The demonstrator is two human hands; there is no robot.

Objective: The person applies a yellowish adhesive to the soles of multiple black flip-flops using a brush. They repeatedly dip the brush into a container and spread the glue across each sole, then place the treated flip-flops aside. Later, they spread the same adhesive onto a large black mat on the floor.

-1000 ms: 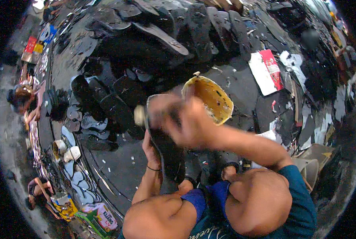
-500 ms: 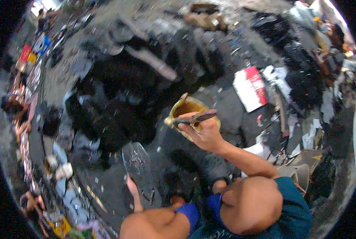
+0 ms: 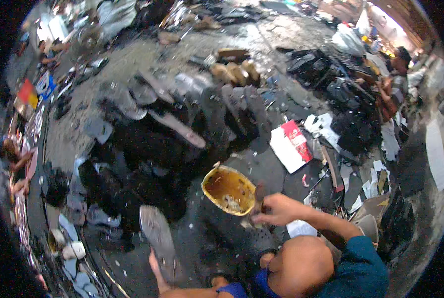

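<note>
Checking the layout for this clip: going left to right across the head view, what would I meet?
Small white container, grey sole-shaped piece, yellow container, right hand, long white piece.

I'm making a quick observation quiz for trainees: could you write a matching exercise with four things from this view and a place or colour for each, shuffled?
Things:
1. sole-shaped piece
2. brush
3. tub
4. flat card

Places and colours:
A. red and white, lying beyond the worker's right hand
B. held in the left hand
C. yellow inside
D. held in the right hand, close to the tub's right side

Right pairs: 1-B, 2-D, 3-C, 4-A
</note>
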